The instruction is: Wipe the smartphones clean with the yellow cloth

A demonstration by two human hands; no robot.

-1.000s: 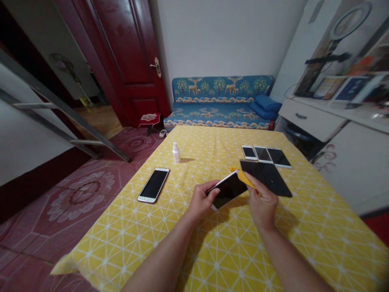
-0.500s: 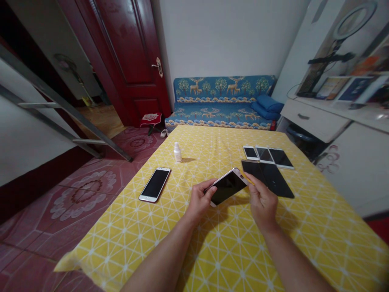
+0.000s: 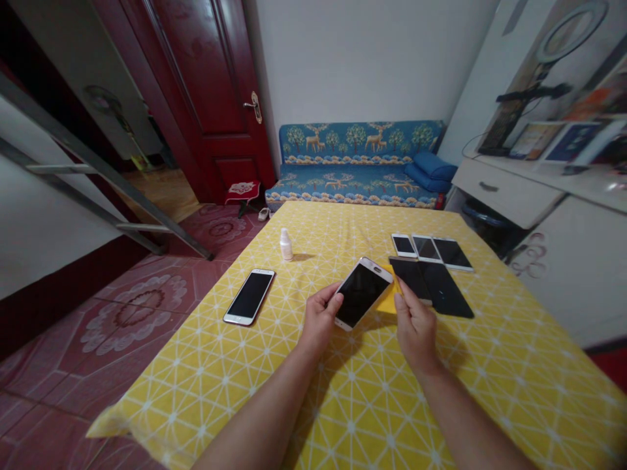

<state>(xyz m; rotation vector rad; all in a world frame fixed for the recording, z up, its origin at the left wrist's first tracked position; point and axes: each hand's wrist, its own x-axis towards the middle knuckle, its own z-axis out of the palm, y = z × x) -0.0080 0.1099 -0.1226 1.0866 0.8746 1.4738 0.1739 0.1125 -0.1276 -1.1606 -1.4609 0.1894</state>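
My left hand (image 3: 321,318) is closed on the lower left edge of a white-framed smartphone (image 3: 363,294), its thumb on the front. The phone is tilted above the table with its dark screen facing me. My right hand (image 3: 416,326) pinches a thin yellow sheet (image 3: 389,301), which looks like cloth and lies partly behind the phone's right edge. A second white smartphone (image 3: 249,297) lies face up on the left of the table. Behind it stands a small white bottle (image 3: 286,245).
A yellow patterned tablecloth (image 3: 353,405) covers the table. At the right lie several devices: a small white phone (image 3: 403,245), two larger white-edged ones, and dark flat tablet-like panels (image 3: 448,290). A blue sofa (image 3: 357,176) stands beyond the table, and a white cabinet (image 3: 578,261) at the right.
The phone has turned more upright in my left hand. My right hand has moved slightly left and down, and more of the yellow sheet now shows behind the phone.
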